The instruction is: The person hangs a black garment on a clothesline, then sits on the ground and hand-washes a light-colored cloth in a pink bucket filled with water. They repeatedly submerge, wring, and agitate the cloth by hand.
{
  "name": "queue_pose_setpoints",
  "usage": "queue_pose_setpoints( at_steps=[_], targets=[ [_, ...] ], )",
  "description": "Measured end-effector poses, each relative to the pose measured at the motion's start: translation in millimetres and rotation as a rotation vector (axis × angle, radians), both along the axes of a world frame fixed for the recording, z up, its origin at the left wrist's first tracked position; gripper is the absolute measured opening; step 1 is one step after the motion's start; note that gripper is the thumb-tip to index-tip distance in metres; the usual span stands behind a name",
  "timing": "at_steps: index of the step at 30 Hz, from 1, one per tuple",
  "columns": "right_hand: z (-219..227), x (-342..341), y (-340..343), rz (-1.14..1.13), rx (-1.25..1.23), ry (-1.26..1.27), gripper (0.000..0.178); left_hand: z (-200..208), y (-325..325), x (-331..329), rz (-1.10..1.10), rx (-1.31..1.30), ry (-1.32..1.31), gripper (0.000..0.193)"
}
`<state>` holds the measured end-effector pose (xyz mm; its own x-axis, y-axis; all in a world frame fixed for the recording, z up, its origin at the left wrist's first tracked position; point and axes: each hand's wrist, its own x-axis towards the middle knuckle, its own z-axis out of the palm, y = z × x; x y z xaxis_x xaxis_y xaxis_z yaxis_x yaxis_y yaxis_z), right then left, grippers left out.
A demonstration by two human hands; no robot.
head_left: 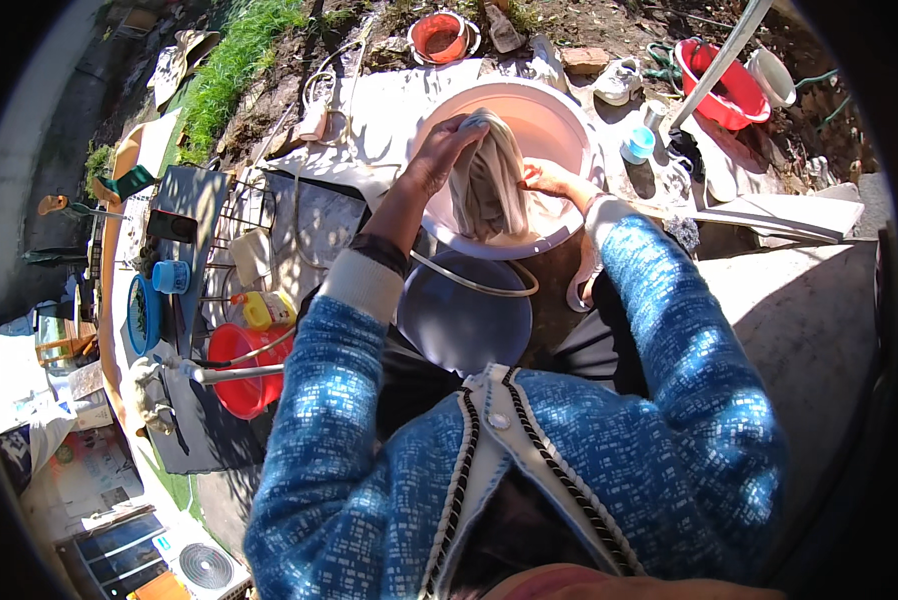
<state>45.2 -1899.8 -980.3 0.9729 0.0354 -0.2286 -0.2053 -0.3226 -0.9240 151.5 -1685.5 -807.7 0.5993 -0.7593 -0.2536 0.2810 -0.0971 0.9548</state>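
A wet-looking beige cloth (490, 185) hangs in folds between my two hands, over a large pale basin (559, 112) whose inside looks pinkish. My left hand (443, 153) is closed on the cloth's upper left edge. My right hand (554, 182) pinches its right side, lower down. Whether the cloth is a garment I cannot make out. Nearer to me, between my legs, sits a dark blue-grey basin (466, 320). A thin pale hose (459, 279) curves across its far edge.
To the left stand a red basin (231, 345), a yellow bottle (267, 309) and a blue basin (142, 315). On the right are a blue-and-white tub (637, 146), a shoe (619, 82), a board (789, 214) and another red basin (729, 100). A red bucket (441, 40) stands beyond.
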Motion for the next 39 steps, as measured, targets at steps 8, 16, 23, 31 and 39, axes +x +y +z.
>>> queue_pose_setpoints(
  at_steps=[8, 16, 23, 31, 39],
  targets=[
    [17.6, 19.0, -22.0, -0.186, 0.280, -0.241, 0.019, -50.9, 76.1, 43.4, 0.007, 0.052, 0.007, 0.034],
    [115.8, 34.6, 41.1, -0.050, 0.304, -0.249, 0.023, -92.2, 57.9, 29.5, -0.139, 0.258, -0.521, 0.092],
    [100.1, 50.3, 55.9, -0.105, -0.101, -0.233, 0.026, -81.0, 55.7, 25.3, -0.126, 0.258, -0.351, 0.046],
    [28.3, 52.4, 38.0, 0.259, -0.480, -0.004, 0.047, -88.4, 73.2, 26.0, 0.001, -0.001, 0.074, 0.021],
    [-12.7, 52.4, 61.0, -0.395, 1.013, 0.538, 0.063, -63.7, 82.1, 27.8, -0.166, -0.136, 0.073, 0.024]
  ],
)
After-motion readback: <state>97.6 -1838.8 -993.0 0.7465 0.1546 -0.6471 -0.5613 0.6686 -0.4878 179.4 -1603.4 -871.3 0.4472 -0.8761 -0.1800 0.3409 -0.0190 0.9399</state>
